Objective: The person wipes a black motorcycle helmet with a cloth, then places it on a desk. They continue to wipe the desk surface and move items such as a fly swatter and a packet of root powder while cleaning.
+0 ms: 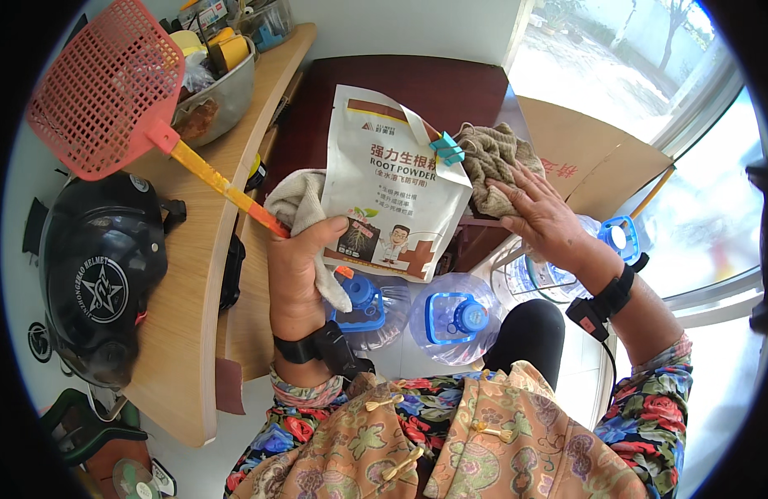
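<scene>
My left hand point(303, 262) is closed around the orange and yellow handle of a pink plastic fly swatter point(119, 87), a pale cloth glove point(299, 199) and the lower left edge of a white pouch of root powder point(384, 206). A teal binder clip point(447, 148) grips the pouch's upper right edge. My right hand point(540, 212) lies with fingers spread on a crumpled brown knitted cloth point(499, 156), which rests on a dark red wooden tabletop point(409, 75). What the cloth covers is hidden.
A light wooden shelf point(200, 262) on the left bears a black helmet point(103, 280) and a metal bowl point(234, 100) of odds and ends. Large clear plastic bottles point(455, 318) with blue handles stand below. A cardboard sheet point(583, 143) leans by the window at right.
</scene>
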`<state>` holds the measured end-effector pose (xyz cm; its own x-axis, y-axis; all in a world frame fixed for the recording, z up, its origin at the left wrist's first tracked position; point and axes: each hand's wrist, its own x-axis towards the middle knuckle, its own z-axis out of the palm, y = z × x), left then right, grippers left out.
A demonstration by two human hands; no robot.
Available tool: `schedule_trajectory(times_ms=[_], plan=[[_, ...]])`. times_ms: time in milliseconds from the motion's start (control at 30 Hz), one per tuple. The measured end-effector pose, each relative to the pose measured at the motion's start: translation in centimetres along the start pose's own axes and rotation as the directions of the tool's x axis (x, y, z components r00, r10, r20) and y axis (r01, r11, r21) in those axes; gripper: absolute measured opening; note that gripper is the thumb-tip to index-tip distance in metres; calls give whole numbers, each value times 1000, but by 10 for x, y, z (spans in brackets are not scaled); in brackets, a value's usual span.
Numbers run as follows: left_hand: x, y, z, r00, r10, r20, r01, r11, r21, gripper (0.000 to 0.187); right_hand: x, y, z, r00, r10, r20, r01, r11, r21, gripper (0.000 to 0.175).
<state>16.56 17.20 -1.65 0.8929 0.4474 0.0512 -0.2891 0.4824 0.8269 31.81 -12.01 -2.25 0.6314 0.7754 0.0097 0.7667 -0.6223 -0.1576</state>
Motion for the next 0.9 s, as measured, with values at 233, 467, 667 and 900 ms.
schedule_trajectory(times_ms=[233,467,667,900], plan=[[-3,9,5,989,135,-62,-131,989,72,43,10,-12,3,945,-326,27,325,945,30,57],[5,3,6,966,231,-119,-220,970,102,46,109,60,0,975,-203,86,201,979,33,53],[8,5,3,956,255,-142,-231,959,165,42,99,38,9,1000,-10,-15,12,996,83,49],[9,-1,2,951,271,-152,-256,960,111,39,52,-13,13,942,-331,-50,333,909,251,45]])
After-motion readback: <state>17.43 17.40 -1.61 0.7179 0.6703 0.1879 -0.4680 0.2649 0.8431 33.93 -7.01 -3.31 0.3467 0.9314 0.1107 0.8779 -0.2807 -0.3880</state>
